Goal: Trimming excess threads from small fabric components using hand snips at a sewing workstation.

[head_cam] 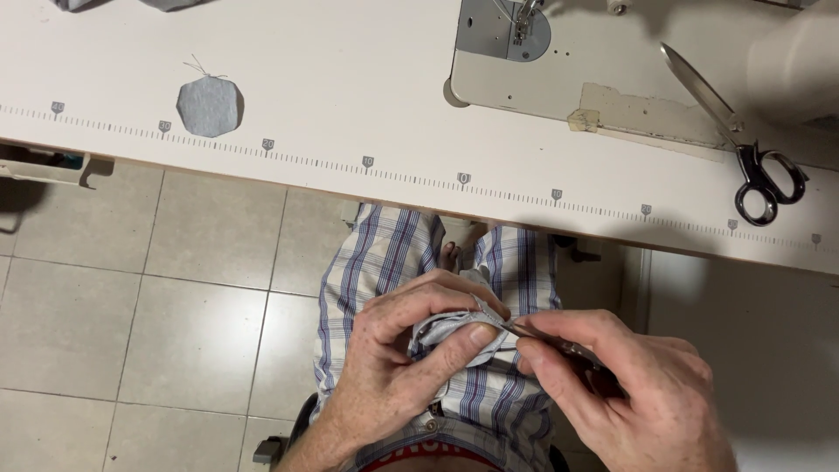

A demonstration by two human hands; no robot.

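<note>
Left hand: the left hand [398,350] is clenched around a small grey fabric piece [437,330], thumb pressed on its lower edge, fingers curled over the top.
Right hand: the right hand [625,389] pinches a thin metal tool [524,329] between thumb and forefinger; the tip touches the fabric edge. What kind of tool it is cannot be told.
Fabric piece in hand: one, bunched and folded, held over the lap below the desk edge, between the two hands.
Lap: plaid shorts [384,253] in white, blue and red stripes, under both hands.
Desk: one white desk [350,96] across the top of the view.
Fabric pieces on desk: one round grey fabric disc [209,106] with loose threads at its top lies at the left, just above the ruler; more grey cloth [131,3] shows at the upper left edge, cut off by the frame.
Scissors: one pair of scissors [738,144], long metal blades and black handles, lying at the right, blades pointing up-left, well apart from the hands.
Sewing machine: one, its pale base [542,79] and metal needle plate [498,31] at upper centre.
Labels and signs: a printed ruler strip [411,177] with small grey number tags runs along the front edge of the desk; a worn beige tape patch [638,112] sits on the machine base near the scissors.
Floor: grey tiles [175,306] at the left.
</note>
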